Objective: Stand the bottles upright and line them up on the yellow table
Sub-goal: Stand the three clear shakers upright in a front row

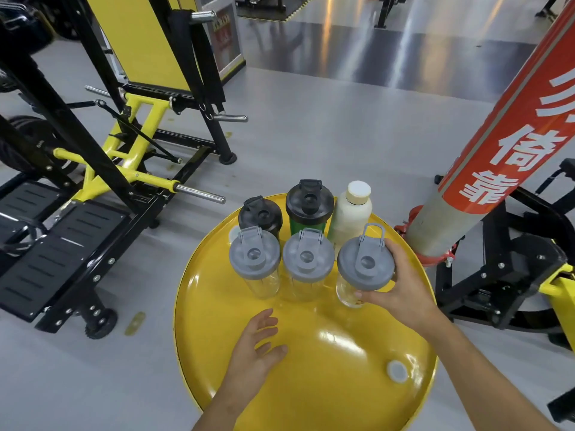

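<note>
Six bottles are seen standing upright on the round yellow counter (217, 353), set in two rows at its far part. In the near row, three clear bottles with grey lids are lined up side by side: the left clear bottle (256, 261), the middle clear bottle (306, 262) and the right clear bottle (364, 267).

The right clear bottle is gripped by the right hand (404, 287): the fingers (390, 248) are wrapped around the far right edge of its grey lid, and the thumb is pressed against the clear wall below the lid on the near side. Whether its base is resting on the counter cannot be told. Its lid looks slightly tilted against the other two.

Beyond these fingers, the far row is found: a black bottle (261, 214) to the left, a green bottle (308, 206) with a black lid in the middle, and a white bottle (353, 213) with a pale cap just beyond the gripped lid.

The left hand (258, 346) is held open above the counter, palm down, fingers spread and closed on nothing, near and left of the gripped bottle, apart from all bottles.

A small white cap (397, 371) is seen lying on the counter near its right edge, well on the near side of the right hand.
</note>
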